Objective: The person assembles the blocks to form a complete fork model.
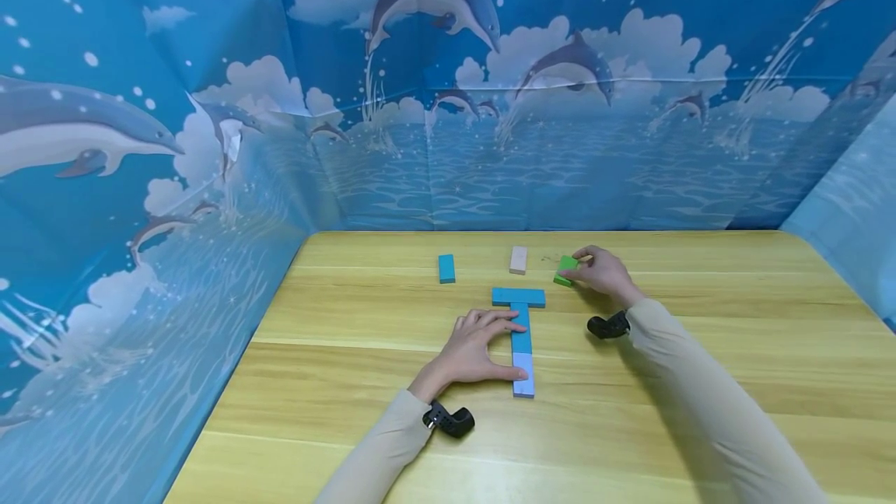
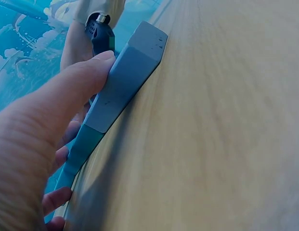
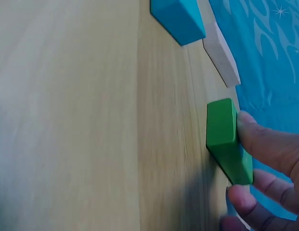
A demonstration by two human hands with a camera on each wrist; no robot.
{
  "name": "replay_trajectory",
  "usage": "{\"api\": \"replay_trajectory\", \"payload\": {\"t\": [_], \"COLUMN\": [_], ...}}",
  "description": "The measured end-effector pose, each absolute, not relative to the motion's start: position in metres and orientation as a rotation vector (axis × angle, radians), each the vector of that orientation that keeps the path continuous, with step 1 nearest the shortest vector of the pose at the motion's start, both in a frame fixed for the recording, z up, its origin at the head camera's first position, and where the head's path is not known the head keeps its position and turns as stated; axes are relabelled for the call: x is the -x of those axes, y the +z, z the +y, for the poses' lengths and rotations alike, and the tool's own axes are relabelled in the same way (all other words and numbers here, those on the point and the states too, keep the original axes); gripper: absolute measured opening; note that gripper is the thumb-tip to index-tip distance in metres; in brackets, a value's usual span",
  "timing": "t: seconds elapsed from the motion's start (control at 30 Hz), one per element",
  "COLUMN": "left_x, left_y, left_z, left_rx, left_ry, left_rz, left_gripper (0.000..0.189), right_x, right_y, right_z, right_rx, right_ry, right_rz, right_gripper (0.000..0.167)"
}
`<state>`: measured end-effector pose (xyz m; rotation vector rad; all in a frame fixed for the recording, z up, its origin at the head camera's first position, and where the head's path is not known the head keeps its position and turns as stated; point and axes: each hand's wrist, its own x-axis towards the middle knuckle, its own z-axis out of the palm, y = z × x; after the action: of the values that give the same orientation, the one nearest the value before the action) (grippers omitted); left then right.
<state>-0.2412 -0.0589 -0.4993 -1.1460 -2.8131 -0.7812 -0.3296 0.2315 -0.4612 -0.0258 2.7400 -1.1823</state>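
Note:
Three flat blocks lie on the table in a T: a blue block point(image 1: 518, 298) across the top, another blue block point(image 1: 522, 339) below it, then a lavender block point(image 1: 523, 386) nearest me. My left hand point(image 1: 470, 350) rests along the left side of the stem, its thumb touching the lavender block and its fingers reaching the blue one. In the left wrist view that thumb lies against the lavender block point(image 2: 123, 79). Farther back on the right, my right hand point(image 1: 605, 277) pinches a green block point(image 3: 221, 122) between thumb and fingers, low at the tabletop.
A separate blue block point(image 1: 446, 269) and a pale pinkish block point(image 1: 518, 260) sit toward the back of the wooden table point(image 1: 336, 379). Behind the table hangs a dolphin-printed curtain point(image 1: 476, 177), which also runs along both sides.

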Motion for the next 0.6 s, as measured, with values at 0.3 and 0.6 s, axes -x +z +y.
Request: {"api": "replay_trajectory", "payload": {"t": [0.3,0.6], "left_x": [0.241,0.242], "left_y": [-0.5,-0.5], "left_z": [-0.06,-0.06], "left_rx": [1.149,1.154], "left_ry": [-0.782,-0.781], "left_rz": [-2.809,-2.802], "left_gripper": [0.068,0.068], "right_x": [0.337,0.336], "right_y": [-0.467,-0.466], "right_z": [0.218,0.202], "right_rx": [0.075,0.118], "right_ry": [-1.179,-1.236], "right_rz": [2.749,2.704], "right_gripper": [0.062,0.059]}}
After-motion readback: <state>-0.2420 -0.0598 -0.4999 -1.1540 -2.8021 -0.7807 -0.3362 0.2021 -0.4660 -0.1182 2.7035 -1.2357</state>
